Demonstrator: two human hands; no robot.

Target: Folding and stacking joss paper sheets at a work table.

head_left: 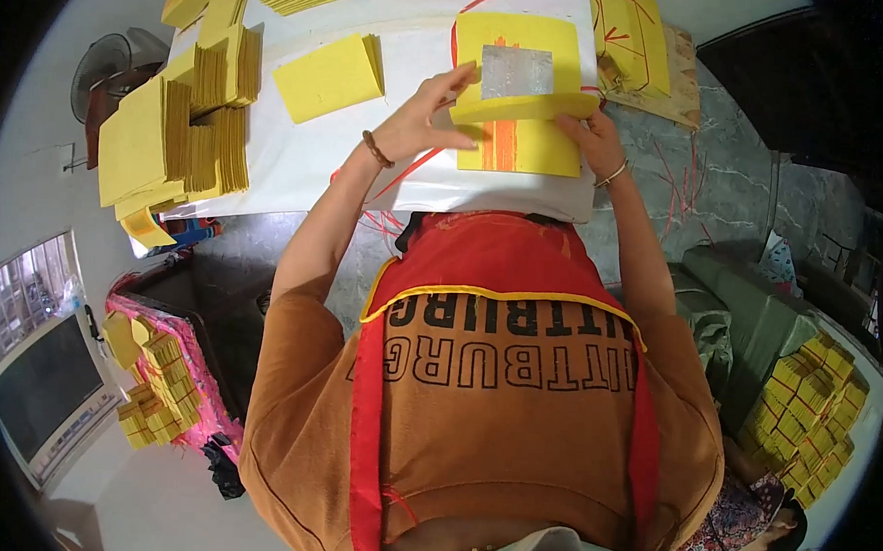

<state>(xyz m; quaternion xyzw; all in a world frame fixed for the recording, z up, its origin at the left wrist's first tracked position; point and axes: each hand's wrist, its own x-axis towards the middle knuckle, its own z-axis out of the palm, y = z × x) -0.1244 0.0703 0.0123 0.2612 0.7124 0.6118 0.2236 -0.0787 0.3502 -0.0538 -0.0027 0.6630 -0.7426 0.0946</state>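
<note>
A sheet of yellow joss paper [525, 161] with orange streaks lies near the front of the white table, and a silver square [517, 74] shows above its curled edge. My right hand [595, 142] pinches the right end of that curled edge. At the paper's left side, my left hand [419, 117] is open, its thumb and fingers spread apart around the end of the curl. A folded yellow packet [330, 78] rests on the table left of my left hand.
Stacks of folded yellow paper [147, 144] line the table's left edge, with more bundles [634, 43] tied in red string on a wooden board at right. Red strings hang below the table. At lower right, a person [746, 520] is beside many yellow bundles [805, 410].
</note>
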